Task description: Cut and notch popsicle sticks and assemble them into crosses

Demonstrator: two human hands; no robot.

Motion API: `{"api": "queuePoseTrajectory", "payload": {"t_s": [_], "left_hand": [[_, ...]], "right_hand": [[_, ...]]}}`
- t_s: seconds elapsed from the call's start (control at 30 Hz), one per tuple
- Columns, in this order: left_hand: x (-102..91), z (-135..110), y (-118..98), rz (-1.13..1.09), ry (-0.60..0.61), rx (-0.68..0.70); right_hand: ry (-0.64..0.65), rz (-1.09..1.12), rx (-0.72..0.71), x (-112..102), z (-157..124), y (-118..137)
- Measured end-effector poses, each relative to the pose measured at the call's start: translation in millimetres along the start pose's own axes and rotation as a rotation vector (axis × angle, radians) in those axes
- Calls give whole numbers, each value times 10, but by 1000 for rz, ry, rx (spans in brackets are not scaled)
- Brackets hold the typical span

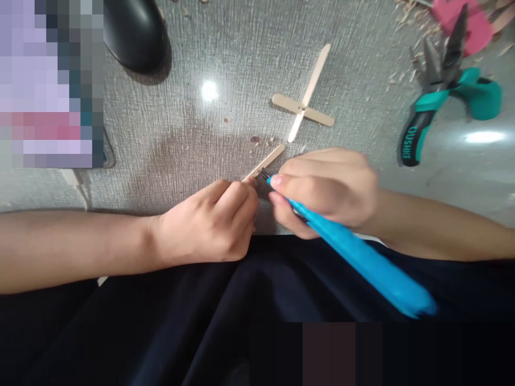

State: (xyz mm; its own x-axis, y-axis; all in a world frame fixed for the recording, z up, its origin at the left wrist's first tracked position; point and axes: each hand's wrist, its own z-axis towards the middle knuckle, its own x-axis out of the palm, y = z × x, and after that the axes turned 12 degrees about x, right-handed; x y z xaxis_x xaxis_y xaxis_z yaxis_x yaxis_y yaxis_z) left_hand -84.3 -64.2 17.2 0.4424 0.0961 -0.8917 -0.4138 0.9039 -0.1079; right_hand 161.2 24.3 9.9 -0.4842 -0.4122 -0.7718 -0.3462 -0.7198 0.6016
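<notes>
From here, the left hand (213, 225) has its fingers clamped on the lower end of a wooden stick (273, 155) above the bench (189, 139); its long axis points out from them between one and two o'clock. The right hand (325, 187) grips a blue tool (362, 252), handle towards four, dark tip against or just beside the stick; I can't tell which. Left is nearer, already holding it. Crossed sticks (316, 74) lie at one o'clock.
</notes>
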Motion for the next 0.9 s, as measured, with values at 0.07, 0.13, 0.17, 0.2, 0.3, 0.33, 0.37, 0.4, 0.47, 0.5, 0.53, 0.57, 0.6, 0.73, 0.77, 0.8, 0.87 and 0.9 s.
{"api": "queuePoseTrajectory", "payload": {"t_s": [0.07,0.13,0.17,0.2,0.3,0.33,0.37,0.4,0.47,0.5,0.53,0.57,0.6,0.73,0.77,0.8,0.87,0.9], "left_hand": [[0,-13,1,1,3,4],[0,-22,1,18,15,4],[0,-23,0,28,24,1],[1,-24,-1,40,27,-2],[2,-17,-7,61,21,-4],[1,-14,-9,60,17,-5],[-1,-11,-10,55,15,-8],[-3,-8,-11,48,13,-7],[-6,-6,-10,40,16,-6],[-6,-6,-9,41,20,-3],[-5,-6,-8,43,22,-2],[-3,-7,-8,43,24,-2],[0,-8,-7,40,22,-2],[8,-1,-5,29,-4,-7],[7,2,-4,30,-9,-10],[6,5,-4,31,-9,-14],[3,5,-6,33,-1,-18],[2,1,-8,32,5,-17]], "right_hand": [[-37,-12,-57,43,-25,-41],[-89,-40,-119,69,-75,-94],[-106,-61,-144,69,-100,-117],[-121,-78,-169,60,-122,-134],[-126,-55,-179,10,-155,-148],[-123,-41,-166,-1,-156,-143],[-121,-32,-154,-5,-154,-137],[-117,-36,-142,-1,-150,-130],[-120,-62,-122,24,-142,-118],[-125,-71,-112,41,-138,-114],[-134,-76,-108,57,-135,-111],[-140,-79,-100,72,-133,-110],[-144,-81,-95,84,-131,-109],[-150,-72,-92,103,-132,-114],[-147,-70,-92,102,-134,-115],[-144,-68,-94,98,-136,-116],[-133,-61,-91,86,-139,-115],[-125,-56,-89,80,-138,-114]]}}
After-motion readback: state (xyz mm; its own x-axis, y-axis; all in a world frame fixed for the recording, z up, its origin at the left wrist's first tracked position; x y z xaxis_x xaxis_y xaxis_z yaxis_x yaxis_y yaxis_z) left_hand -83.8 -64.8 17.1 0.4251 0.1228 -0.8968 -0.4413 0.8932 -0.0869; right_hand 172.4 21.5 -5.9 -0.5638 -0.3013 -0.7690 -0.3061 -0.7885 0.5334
